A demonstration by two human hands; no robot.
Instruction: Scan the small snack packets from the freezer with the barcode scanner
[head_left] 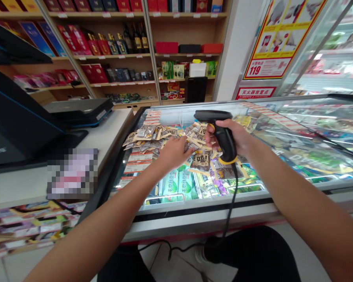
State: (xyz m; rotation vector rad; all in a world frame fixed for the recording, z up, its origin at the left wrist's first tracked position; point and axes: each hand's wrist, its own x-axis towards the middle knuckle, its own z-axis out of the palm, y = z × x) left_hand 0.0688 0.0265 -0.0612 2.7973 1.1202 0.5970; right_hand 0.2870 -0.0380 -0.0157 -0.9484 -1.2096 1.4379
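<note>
My right hand is wrapped around the grip of a black barcode scanner with yellow trim. The scanner's head points left, and its cable drops from the handle past the freezer's front edge. My left hand rests on a heap of small snack packets, thumb apart from the fingers; its fingertips are partly lost among them. The packets are clear and brown with cream edges. One snack packet with large black lettering lies flat between my hands. All of them rest on the glass top of a chest freezer.
At the left, a counter carries a dark terminal and a flat black scale. A blurred-out phone-like object sits at its edge. Shelves of boxes and bottles stand behind. The scanner cable trails near my legs.
</note>
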